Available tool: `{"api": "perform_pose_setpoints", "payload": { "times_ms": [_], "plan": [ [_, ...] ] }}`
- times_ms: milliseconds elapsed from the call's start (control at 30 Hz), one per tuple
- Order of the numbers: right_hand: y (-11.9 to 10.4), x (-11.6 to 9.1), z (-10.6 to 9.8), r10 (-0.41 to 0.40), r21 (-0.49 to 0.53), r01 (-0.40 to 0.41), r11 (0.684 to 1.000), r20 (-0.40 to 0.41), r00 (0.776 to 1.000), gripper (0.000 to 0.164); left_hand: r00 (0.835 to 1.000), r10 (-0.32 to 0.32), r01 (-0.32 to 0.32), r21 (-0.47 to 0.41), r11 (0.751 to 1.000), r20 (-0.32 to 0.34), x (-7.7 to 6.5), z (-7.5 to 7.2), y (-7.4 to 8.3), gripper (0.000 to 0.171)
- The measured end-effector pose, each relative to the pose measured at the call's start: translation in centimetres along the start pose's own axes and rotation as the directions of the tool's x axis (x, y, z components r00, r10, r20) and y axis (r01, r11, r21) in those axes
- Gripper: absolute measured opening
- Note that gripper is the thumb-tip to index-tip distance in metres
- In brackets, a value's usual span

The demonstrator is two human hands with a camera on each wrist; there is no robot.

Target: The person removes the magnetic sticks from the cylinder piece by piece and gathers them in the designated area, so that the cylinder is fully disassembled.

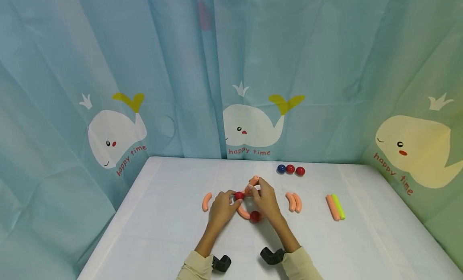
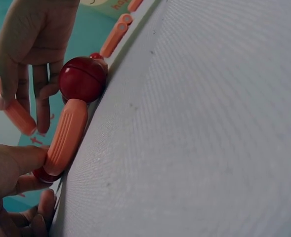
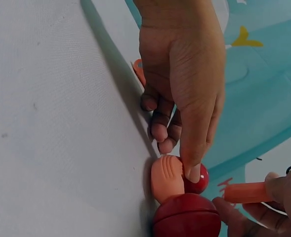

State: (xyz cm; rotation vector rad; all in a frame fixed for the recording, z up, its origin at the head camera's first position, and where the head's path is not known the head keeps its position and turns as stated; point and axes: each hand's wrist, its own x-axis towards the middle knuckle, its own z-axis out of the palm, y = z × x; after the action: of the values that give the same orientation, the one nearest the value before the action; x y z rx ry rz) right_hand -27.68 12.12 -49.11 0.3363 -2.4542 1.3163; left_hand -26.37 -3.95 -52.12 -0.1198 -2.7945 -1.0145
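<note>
On the white table, curved orange pieces and red balls are joined in a partial ring. My left hand (image 1: pixel 221 209) pinches a red ball (image 1: pixel 239 196) on the ring's left side, its thumb against the ball in the right wrist view. A curved orange piece (image 1: pixel 243 212) runs from there to a larger-looking red ball (image 1: pixel 255 217) at the near side. Above the ring, my right hand (image 1: pixel 267 199) holds an orange rod (image 1: pixel 252 184) between thumb and fingers, tilted up. In the left wrist view this rod (image 2: pixel 17 116) hangs apart from the table. The ring's far side is partly hidden by my right hand.
A curved orange piece (image 1: pixel 207 202) lies left of my hands. Two curved orange pieces (image 1: pixel 298 202) lie to the right, then a straight orange rod (image 1: pixel 332 207) beside a yellow-green rod (image 1: pixel 339 206). At the back are a blue ball (image 1: pixel 281 168) and two red balls (image 1: pixel 300 171).
</note>
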Motion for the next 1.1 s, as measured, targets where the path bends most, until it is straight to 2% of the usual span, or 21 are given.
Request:
{"api": "perform_pose_setpoints", "payload": {
  "times_ms": [167,333,500,667,900,1000,1100],
  "plan": [
    [0.1,-0.1,-0.6,-0.025,-0.008,0.025,1.000,-0.024,0.999,0.010,1.000,-0.006,0.006,0.001,1.000,0.009,0.1,0.1,0.1,0.039],
    [0.3,-0.1,-1.8,0.032,0.021,-0.032,0.999,-0.010,0.999,0.012,1.000,-0.019,0.019,0.003,1.000,0.019,0.1,0.0,0.1,0.038],
    [1.0,-0.2,-4.0,0.071,-0.009,-0.071,0.997,-0.021,0.997,0.017,0.999,-0.031,0.031,0.003,1.000,0.027,0.1,0.0,0.1,0.039],
    [1.9,-0.4,-6.5,0.066,-0.092,-0.072,0.993,-0.072,0.995,0.023,0.999,-0.030,0.030,-0.012,0.999,0.017,0.1,0.0,0.1,0.039],
    [3.5,-1.2,-10.2,0.076,-0.171,-0.093,0.981,-0.104,0.992,0.035,1.000,-0.024,0.024,-0.027,0.999,0.002,0.0,0.1,0.0,0.039],
    [4.3,-1.5,-11.7,0.090,-0.197,-0.121,0.973,-0.160,0.983,0.035,1.000,-0.026,0.026,-0.031,0.999,0.003,0.0,0.2,-0.1,0.039],
    [4.9,-1.7,-13.1,0.130,-0.196,-0.178,0.964,-0.235,0.963,0.037,1.000,-0.028,0.028,-0.031,0.999,0.009,0.0,0.3,-0.1,0.040]
  ]
}}
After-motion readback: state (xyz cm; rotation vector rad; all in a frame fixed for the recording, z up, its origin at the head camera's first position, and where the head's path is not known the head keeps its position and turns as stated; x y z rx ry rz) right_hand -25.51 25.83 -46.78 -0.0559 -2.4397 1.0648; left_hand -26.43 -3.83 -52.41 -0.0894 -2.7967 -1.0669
